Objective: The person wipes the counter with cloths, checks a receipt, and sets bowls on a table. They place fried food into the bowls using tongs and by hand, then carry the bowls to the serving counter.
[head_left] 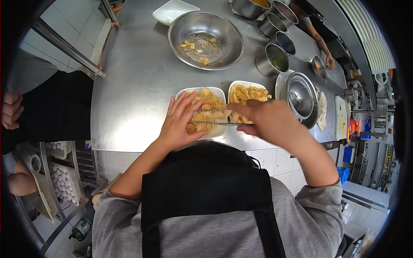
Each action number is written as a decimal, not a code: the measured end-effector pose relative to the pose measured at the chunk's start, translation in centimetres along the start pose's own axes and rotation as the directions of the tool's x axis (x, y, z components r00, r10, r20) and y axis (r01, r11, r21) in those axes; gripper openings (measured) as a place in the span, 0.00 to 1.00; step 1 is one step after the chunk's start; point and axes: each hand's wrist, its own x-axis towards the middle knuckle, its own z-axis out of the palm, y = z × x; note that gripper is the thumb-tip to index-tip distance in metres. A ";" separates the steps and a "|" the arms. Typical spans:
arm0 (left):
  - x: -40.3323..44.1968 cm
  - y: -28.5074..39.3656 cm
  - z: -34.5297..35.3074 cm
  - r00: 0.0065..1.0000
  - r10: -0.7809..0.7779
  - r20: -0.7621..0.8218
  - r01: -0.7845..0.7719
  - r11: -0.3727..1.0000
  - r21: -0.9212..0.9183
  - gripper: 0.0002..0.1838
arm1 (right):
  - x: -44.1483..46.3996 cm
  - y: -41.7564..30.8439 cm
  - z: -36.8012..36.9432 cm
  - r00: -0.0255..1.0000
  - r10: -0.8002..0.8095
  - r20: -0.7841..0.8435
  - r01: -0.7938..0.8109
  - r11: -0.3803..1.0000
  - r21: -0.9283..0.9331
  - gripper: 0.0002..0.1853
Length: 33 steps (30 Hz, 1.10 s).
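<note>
Two white square bowls hold yellowish, chip-like pieces. My left hand [180, 116], its fingers spread, rests against the pieces and rim of the left bowl [218, 132]. Metal tongs [232, 124] are gripped in my right hand [262, 120], with their tips over the pieces [206, 102] in that left bowl. The right bowl [232, 84] is partly hidden behind my right hand, and its pieces [246, 93] reach above the rim. Beyond the bowls stands a perforated steel colander [231, 38] with a few yellow bits inside.
Steel pots [261, 64] stand at the back right, near a person's arm [320, 41]. A glass bowl [301, 92] and a cloth [321, 109] lie right of the bowls. An empty-looking white dish [165, 12] is behind the colander. Another person [51, 99] stands at left.
</note>
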 end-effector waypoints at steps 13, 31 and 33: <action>0.4 1.2 -1.4 1.000 -0.003 0.031 0.001 0.998 0.063 0.42 | 13.9 6.9 0.2 0.926 0.370 0.074 -0.363 0.927 -0.092 0.25; 0.1 0.5 -1.4 0.998 -0.053 0.017 0.053 0.999 -0.014 0.55 | 13.2 7.3 -1.3 0.939 0.344 0.026 -0.339 0.935 -0.109 0.16; -0.1 0.4 -1.6 0.997 -0.069 0.023 0.070 0.996 -0.052 0.56 | 12.0 7.1 -2.4 0.947 0.321 0.008 -0.319 0.944 -0.079 0.16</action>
